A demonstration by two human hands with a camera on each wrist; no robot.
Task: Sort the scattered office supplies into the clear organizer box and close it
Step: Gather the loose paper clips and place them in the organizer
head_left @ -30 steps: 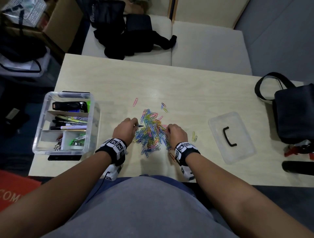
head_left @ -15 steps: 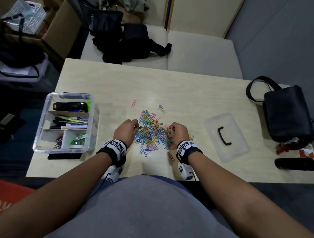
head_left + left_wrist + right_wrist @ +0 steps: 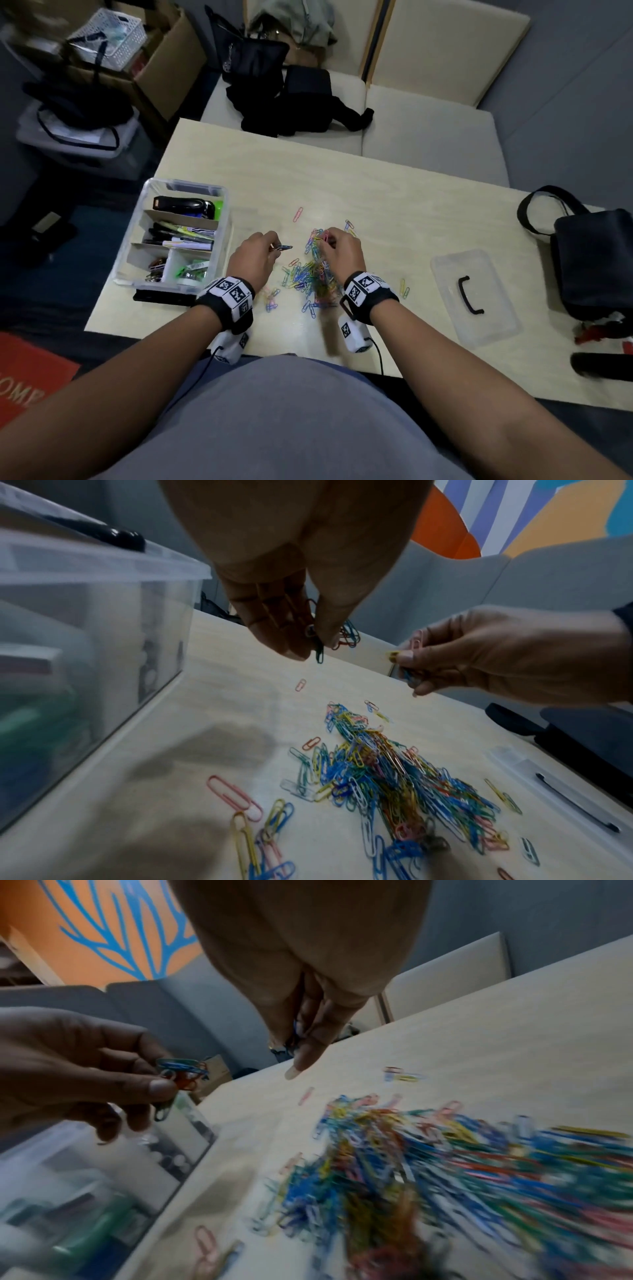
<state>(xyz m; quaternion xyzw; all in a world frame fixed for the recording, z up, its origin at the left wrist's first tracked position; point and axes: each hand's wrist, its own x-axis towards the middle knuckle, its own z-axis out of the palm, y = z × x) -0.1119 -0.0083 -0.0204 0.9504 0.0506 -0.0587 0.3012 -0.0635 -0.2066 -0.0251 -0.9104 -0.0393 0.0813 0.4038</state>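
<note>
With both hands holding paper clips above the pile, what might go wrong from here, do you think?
The left hand only pinches its small bunch of paper clips, and one dangles, so it may drop before the organizer box. The pile looks tangled, so the right hand could drag extras along and scatter them over the table.

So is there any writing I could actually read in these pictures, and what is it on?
"OMB", white letters cut off at the frame edge, on the red mat on the floor.
Print on the black bag on the bench: too blurred to read.
Wristbands: only black-and-white square code patterns, no words.
Nothing else is legible.
</note>
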